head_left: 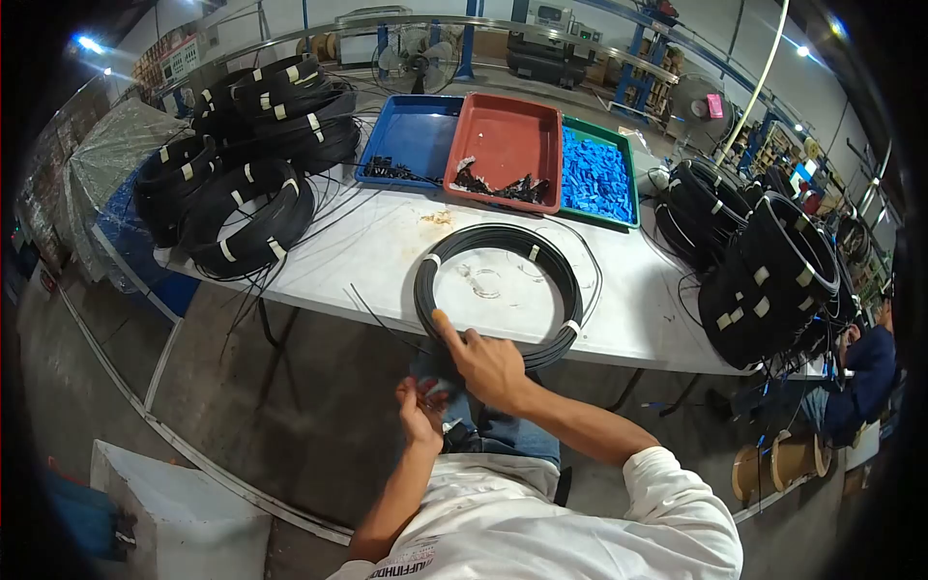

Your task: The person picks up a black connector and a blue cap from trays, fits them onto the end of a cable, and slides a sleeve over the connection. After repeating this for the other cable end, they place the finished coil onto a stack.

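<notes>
Black cable coil point(503, 237), right hand point(488, 367) on near rim

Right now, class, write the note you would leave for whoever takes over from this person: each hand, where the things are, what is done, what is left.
Right hand: on the near edge of the coil, forefinger along it; grip unclear.
Left hand: below the table edge, fingers curled; contents unclear.
Coil: flat on the table, at its near edge.
Done: white tape wraps show at three spots on the coil.
Left: the stretch under the right hand is hidden, so a wrap there cannot be confirmed.
</notes>
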Motion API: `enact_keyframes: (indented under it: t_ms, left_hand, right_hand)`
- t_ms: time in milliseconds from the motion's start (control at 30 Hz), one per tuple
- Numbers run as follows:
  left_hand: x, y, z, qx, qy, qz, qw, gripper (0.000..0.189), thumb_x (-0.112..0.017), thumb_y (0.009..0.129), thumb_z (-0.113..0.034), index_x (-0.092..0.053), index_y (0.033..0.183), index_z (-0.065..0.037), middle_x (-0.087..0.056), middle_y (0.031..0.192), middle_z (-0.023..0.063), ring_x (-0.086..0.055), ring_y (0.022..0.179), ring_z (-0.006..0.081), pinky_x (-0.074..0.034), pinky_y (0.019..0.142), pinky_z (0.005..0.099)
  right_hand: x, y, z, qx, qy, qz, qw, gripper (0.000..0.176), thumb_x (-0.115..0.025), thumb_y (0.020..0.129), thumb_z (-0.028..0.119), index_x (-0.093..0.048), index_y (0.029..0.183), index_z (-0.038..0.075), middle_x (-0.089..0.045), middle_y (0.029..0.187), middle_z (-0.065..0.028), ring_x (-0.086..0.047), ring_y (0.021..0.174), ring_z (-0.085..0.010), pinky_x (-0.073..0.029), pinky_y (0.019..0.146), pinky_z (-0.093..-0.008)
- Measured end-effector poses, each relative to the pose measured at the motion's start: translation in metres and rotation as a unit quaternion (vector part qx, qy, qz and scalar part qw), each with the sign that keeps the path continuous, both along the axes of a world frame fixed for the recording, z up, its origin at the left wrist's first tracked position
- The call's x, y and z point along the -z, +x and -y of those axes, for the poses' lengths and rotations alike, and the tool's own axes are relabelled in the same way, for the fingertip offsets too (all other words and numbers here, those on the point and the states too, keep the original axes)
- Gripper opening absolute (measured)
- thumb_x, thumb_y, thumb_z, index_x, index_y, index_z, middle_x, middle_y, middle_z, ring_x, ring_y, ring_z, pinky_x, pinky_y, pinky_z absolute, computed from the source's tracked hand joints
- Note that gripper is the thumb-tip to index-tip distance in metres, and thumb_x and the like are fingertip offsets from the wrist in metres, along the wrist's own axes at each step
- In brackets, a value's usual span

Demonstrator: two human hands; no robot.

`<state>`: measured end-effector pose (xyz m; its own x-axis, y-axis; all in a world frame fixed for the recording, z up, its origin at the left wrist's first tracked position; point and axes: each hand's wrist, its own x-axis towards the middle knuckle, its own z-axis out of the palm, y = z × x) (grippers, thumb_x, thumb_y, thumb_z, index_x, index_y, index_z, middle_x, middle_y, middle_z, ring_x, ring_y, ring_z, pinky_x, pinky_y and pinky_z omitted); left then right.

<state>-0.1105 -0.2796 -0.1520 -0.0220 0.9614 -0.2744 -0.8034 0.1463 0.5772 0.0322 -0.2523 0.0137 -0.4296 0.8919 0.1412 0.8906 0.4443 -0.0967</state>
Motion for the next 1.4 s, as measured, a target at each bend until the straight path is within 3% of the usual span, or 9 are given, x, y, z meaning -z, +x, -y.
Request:
enact_keyframes:
  t_ms: [233, 333, 400, 567, 667, 800, 967, 1200, 1400]
  left_hand:
    - [-0.025, 0.021, 0.018, 0.036, 0.072, -0.112, 0.990, 0.052, -0.058, 0.094, -0.058, -0.047, 0.125, -0.018, -0.058, 0.115, 0.0057, -0.056, 0.102, 0.0204, -0.041, 0.087, 0.0367]
    - [-0.052, 0.019, 0.012, -0.090, 0.306, -0.288, 0.903, 0.094, -0.072, 0.082, -0.062, -0.028, 0.142, -0.005, -0.044, 0.137, 0.0151, -0.048, 0.121, 0.0241, -0.037, 0.100, 0.0399]
    - [-0.062, 0.011, -0.006, -0.155, 0.331, -0.322, 0.873, 0.087, -0.070, 0.085, -0.055, -0.028, 0.143, -0.007, -0.043, 0.140, 0.0159, -0.047, 0.125, 0.0270, -0.037, 0.100, 0.0393]
    - [-0.068, -0.036, -0.044, -0.211, 0.314, -0.273, 0.885, 0.090, -0.072, 0.086, -0.051, -0.023, 0.150, -0.012, -0.033, 0.153, 0.0185, -0.039, 0.138, 0.0330, -0.036, 0.104, 0.0407]
    - [-0.115, -0.054, -0.026, -0.112, 0.372, -0.012, 0.921, 0.111, -0.083, 0.075, -0.049, -0.010, 0.157, -0.029, -0.019, 0.162, 0.0178, -0.026, 0.148, 0.0320, -0.023, 0.118, 0.0497]
    - [-0.151, -0.039, -0.013, -0.082, 0.357, -0.100, 0.925, 0.122, -0.092, 0.068, -0.029, -0.008, 0.157, -0.028, -0.021, 0.162, 0.0178, -0.025, 0.149, 0.0299, -0.023, 0.119, 0.0488]
    - [-0.126, -0.017, -0.028, -0.074, 0.285, -0.271, 0.916, 0.101, -0.070, 0.070, 0.013, -0.018, 0.151, -0.018, -0.035, 0.155, 0.0205, -0.043, 0.134, 0.0253, -0.031, 0.113, 0.0350]
    - [-0.130, -0.003, -0.061, -0.027, 0.257, -0.367, 0.894, 0.090, -0.064, 0.065, 0.014, -0.027, 0.144, -0.008, -0.043, 0.147, 0.0221, -0.040, 0.139, 0.0288, -0.024, 0.117, 0.0409]
    - [-0.131, 0.010, -0.056, -0.037, 0.217, -0.394, 0.892, 0.074, -0.071, 0.070, 0.007, -0.041, 0.137, -0.004, -0.049, 0.142, 0.0187, -0.041, 0.137, 0.0285, -0.022, 0.118, 0.0409]
  right_hand:
    - [-0.073, 0.011, 0.034, 0.036, 0.043, -0.192, 0.980, 0.071, -0.080, 0.073, 0.009, -0.048, 0.135, 0.018, -0.070, 0.100, -0.0166, -0.068, 0.086, -0.0395, -0.055, 0.067, -0.0454]
    - [-0.106, 0.024, 0.051, 0.004, 0.085, -0.385, 0.919, 0.067, -0.079, 0.073, 0.001, -0.051, 0.132, 0.015, -0.072, 0.095, -0.0144, -0.072, 0.078, -0.0258, -0.054, 0.064, -0.0341]
    - [-0.126, 0.040, 0.062, -0.004, 0.063, -0.460, 0.886, 0.065, -0.076, 0.074, -0.003, -0.049, 0.132, 0.008, -0.069, 0.086, -0.0100, -0.067, 0.068, -0.0125, -0.051, 0.060, -0.0263]
    - [-0.125, 0.078, 0.069, 0.003, 0.001, -0.763, 0.647, 0.072, -0.075, 0.070, -0.006, -0.045, 0.135, 0.001, -0.065, 0.079, -0.0104, -0.054, 0.045, -0.0089, -0.040, 0.038, -0.0219]
    - [-0.094, 0.092, 0.066, -0.061, -0.065, -0.852, 0.516, 0.060, -0.069, 0.080, 0.000, -0.044, 0.134, 0.004, -0.060, 0.076, -0.0117, -0.051, 0.041, -0.0100, -0.039, 0.033, -0.0230]
    - [-0.053, 0.105, 0.052, -0.035, -0.156, -0.896, 0.415, 0.054, -0.066, 0.084, 0.001, -0.044, 0.133, 0.007, -0.060, 0.080, -0.0136, -0.048, 0.039, -0.0101, -0.037, 0.032, -0.0227]
    - [-0.018, 0.125, 0.034, 0.066, -0.172, -0.874, 0.450, 0.048, -0.061, 0.091, 0.009, -0.039, 0.134, 0.007, -0.063, 0.089, -0.0178, -0.053, 0.046, -0.0125, -0.042, 0.039, -0.0245]
    - [0.021, 0.137, 0.028, 0.312, -0.100, -0.780, 0.534, 0.068, -0.063, 0.097, 0.022, -0.019, 0.148, 0.012, -0.060, 0.104, -0.0147, -0.057, 0.079, -0.0150, -0.049, 0.070, -0.0262]
    - [0.009, 0.145, 0.010, 0.284, -0.054, -0.692, 0.661, 0.076, -0.070, 0.092, 0.015, -0.019, 0.149, 0.012, -0.052, 0.121, -0.0148, -0.051, 0.099, -0.0155, -0.042, 0.088, -0.0278]
